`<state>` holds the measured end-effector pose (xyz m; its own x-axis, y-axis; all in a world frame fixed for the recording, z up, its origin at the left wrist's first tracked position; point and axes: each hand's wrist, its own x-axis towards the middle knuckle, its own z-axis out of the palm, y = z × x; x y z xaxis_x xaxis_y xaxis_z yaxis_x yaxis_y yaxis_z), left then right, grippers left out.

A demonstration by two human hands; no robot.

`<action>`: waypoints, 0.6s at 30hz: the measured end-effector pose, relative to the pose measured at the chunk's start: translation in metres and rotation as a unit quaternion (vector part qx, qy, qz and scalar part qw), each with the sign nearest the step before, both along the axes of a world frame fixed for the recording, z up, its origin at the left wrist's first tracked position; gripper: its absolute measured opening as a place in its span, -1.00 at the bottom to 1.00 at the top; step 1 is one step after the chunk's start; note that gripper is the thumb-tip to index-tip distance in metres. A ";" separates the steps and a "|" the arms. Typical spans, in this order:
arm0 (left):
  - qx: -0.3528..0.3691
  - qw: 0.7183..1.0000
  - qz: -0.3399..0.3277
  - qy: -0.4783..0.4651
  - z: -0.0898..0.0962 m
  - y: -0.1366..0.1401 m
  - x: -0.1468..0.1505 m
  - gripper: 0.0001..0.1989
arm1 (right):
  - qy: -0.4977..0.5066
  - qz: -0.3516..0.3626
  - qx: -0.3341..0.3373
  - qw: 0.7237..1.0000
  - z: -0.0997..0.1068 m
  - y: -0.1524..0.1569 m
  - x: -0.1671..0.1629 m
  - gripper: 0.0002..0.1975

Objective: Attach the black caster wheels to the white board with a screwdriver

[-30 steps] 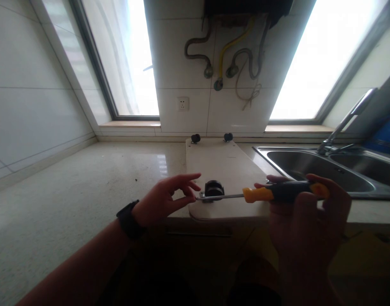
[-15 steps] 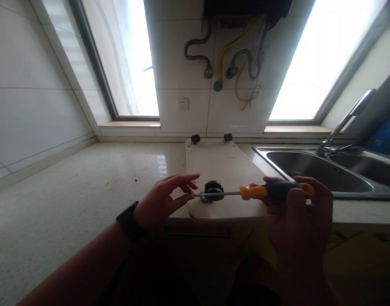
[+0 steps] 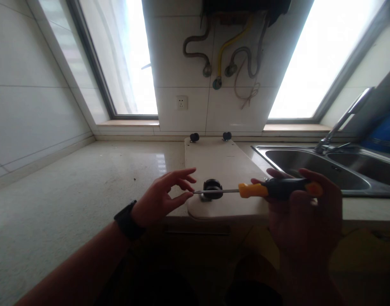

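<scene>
A screwdriver (image 3: 279,188) with a black and orange handle lies nearly level across the view, its thin metal shaft pointing left. My right hand (image 3: 305,216) is wrapped around the handle. My left hand (image 3: 165,191), a black watch (image 3: 129,220) on its wrist, has its fingers spread, with the thumb at the shaft's tip. Whether a small piece sits at that tip cannot be made out. Behind the shaft, a black caster wheel (image 3: 213,187) stands on the near end of a pale board (image 3: 210,157). Two more casters (image 3: 194,137) are on its far end.
The board rests on a speckled countertop (image 3: 118,170). To the right is a steel double sink (image 3: 309,170) with a faucet (image 3: 344,119). A socket (image 3: 182,102) and pipes (image 3: 195,55) are on the tiled wall. A dark drawer handle (image 3: 198,231) lies below the counter edge.
My right hand has shifted slightly right along the handle, its fingers a little more spread. My left hand's fingers are slightly drawn back. The view has tilted a little.
</scene>
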<state>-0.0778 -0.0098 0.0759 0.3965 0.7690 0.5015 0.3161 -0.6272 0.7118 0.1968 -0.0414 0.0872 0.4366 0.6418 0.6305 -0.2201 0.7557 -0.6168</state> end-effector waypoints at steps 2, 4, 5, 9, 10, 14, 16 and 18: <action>-0.011 1.000 0.010 -0.012 -0.002 0.001 0.000 -0.30 | -0.021 -0.030 0.012 0.999 0.008 0.006 -0.001 -0.75; -0.018 0.999 0.038 -0.018 -0.004 0.002 0.002 -0.31 | -0.043 -0.058 0.032 0.997 0.020 0.013 -0.001 -0.78; -0.020 0.998 0.053 -0.012 -0.006 0.003 0.004 -0.38 | -0.055 -0.067 0.044 0.995 0.027 0.017 -0.001 -0.79; -0.006 0.997 0.065 0.043 -0.013 0.003 0.013 -0.67 | -0.117 -0.080 0.106 0.984 0.055 0.033 0.002 -0.79; -0.001 0.997 0.053 0.055 -0.015 0.004 0.015 -0.68 | -0.136 -0.082 0.120 0.980 0.061 0.037 0.003 -0.79; -0.033 0.995 0.010 0.088 -0.022 0.005 0.019 -0.60 | -0.205 -0.042 0.134 0.969 0.075 0.049 0.003 -0.76; -0.056 0.993 0.001 0.103 -0.026 0.006 0.019 -0.59 | -0.230 -0.009 0.131 0.964 0.079 0.053 0.001 -0.74; -0.073 0.992 0.009 0.104 -0.032 0.007 0.020 -0.58 | -0.241 0.010 0.128 0.962 0.082 0.057 -0.003 -0.72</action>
<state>-0.0576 -0.0024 0.0439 0.4661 0.8351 0.2921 0.4759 -0.5150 0.7130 0.1940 0.0155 0.1695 0.0441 0.4434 0.8952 0.0290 0.8952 -0.4448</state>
